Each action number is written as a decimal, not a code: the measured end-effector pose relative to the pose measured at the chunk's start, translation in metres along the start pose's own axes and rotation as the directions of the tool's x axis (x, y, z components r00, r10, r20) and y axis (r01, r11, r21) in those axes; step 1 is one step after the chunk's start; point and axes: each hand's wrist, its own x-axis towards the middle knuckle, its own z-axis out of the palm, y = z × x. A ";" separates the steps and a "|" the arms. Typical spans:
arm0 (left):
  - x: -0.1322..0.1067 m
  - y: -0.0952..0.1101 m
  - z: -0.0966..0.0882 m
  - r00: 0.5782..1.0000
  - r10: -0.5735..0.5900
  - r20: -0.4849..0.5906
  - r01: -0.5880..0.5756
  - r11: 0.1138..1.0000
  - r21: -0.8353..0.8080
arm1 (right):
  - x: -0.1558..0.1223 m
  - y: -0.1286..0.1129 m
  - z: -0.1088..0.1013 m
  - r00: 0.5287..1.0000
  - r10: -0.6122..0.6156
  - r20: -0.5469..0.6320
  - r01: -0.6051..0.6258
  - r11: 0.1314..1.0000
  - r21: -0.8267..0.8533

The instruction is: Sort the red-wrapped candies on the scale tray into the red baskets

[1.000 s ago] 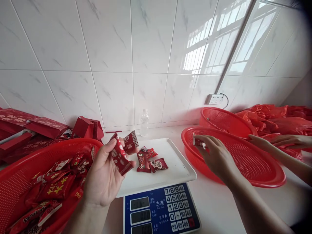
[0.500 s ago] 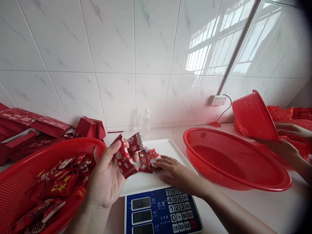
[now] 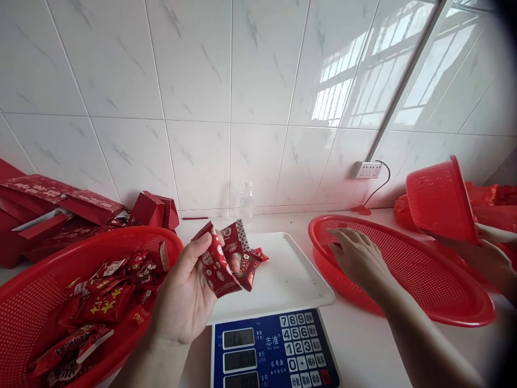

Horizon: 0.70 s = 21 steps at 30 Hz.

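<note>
My left hand (image 3: 188, 285) is closed around small red printed snack packets over the scale's tray. A red packet with pale round prints (image 3: 218, 267) lies under my thumb, and a packet with a dotted end (image 3: 235, 237) sticks out behind it. Beyond my fingertips shows a darker flowered packet (image 3: 248, 269) with another red edge behind it; whether these are held or rest on the tray I cannot tell. My right hand (image 3: 359, 261) is over the near left part of a red perforated basket (image 3: 456, 315), palm down, fingers apart, with nothing visible in it.
The scale (image 3: 274, 350) has a white tray (image 3: 299, 285) and a blue keypad panel. At left stands a red basket (image 3: 161, 237) holding several packets, with red boxes (image 3: 153, 210) behind. A clear bottle (image 3: 246, 202) stands by the wall. Another person's hands (image 3: 488, 264) hold a tilted red basket (image 3: 438, 199).
My right hand has left the packets on the tray and moved right, over the basket. Fewer packets show by the tray. My left hand keeps its hold; the view has shifted slightly.
</note>
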 end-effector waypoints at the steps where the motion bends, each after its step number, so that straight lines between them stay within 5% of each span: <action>1: 0.000 0.000 -0.001 1.000 -0.009 0.020 0.008 1.000 0.001 | 0.000 -0.003 0.003 0.999 -0.011 0.046 0.011 1.000 -0.003; 4: 0.000 0.001 -0.005 0.996 -0.035 0.077 0.034 0.999 0.003 | -0.003 -0.034 0.019 0.955 -0.134 0.264 0.121 0.991 0.064; 8: -0.002 0.002 -0.005 0.994 -0.039 0.098 0.037 0.999 0.022 | 0.002 -0.093 0.041 0.795 -0.332 0.507 0.259 0.943 0.210; 13: -0.006 0.002 0.000 0.997 -0.002 0.074 -0.003 0.998 0.059 | 0.017 -0.132 0.054 0.653 -0.490 0.578 0.354 0.872 0.338; 16: -0.006 0.001 0.003 0.999 0.029 0.029 -0.031 0.998 0.053 | 0.014 -0.138 0.058 0.640 -0.564 0.521 0.403 0.824 0.397; 21: -0.003 -0.002 0.001 0.999 0.015 0.042 -0.019 0.996 0.084 | -0.001 -0.137 0.065 0.720 -0.584 0.374 0.413 0.794 0.446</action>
